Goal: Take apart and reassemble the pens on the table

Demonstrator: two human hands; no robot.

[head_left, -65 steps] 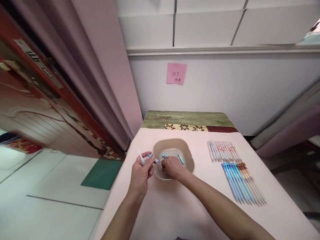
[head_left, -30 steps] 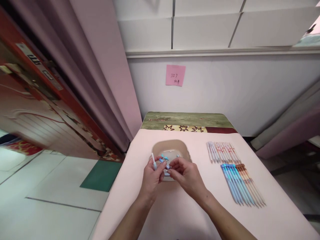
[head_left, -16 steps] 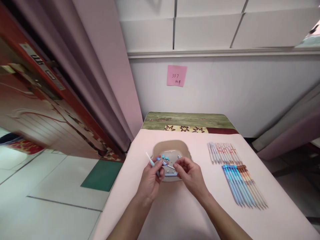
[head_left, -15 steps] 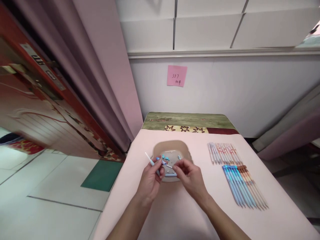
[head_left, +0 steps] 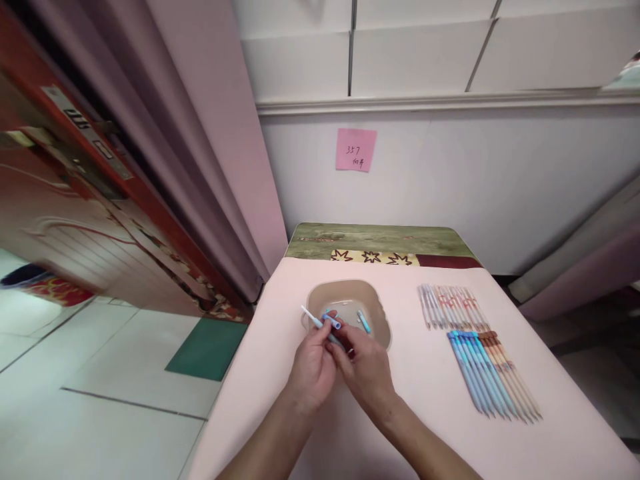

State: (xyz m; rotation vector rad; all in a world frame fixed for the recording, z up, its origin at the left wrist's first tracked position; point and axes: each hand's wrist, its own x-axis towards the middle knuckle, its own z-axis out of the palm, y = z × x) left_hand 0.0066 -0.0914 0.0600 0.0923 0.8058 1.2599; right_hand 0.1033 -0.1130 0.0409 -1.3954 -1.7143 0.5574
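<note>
My left hand (head_left: pixel 315 367) is closed on two pen parts. One is a light blue pen part with a thin white tube (head_left: pixel 311 315) pointing up and left. The other is a short blue pen barrel (head_left: pixel 332 322), its hollow end facing right. My right hand (head_left: pixel 367 367) meets the left, fingers closed round the lower end of the light blue pen part (head_left: pixel 336 341); its fingertips are partly hidden. Both hands are over the near edge of a beige plastic basin (head_left: pixel 384 327). Inside it lie a turquoise pen piece (head_left: pixel 363 321) and other small blue pieces, mostly covered by my hands.
Right of the basin, several clear pens (head_left: pixel 453 307) lie in a row. Nearer me is a row of blue pens (head_left: pixel 480 377) and brown-topped pens (head_left: pixel 510 377). A pink cloth (head_left: pixel 420 427) covers the table. A pink note (head_left: pixel 355 150) is on the wall; a red door (head_left: pixel 75 220) stands left.
My right hand first reached into the basin, then drew a thin rod to the blue barrel. Now the rod is out of sight and the right fingers have moved left against the left hand.
</note>
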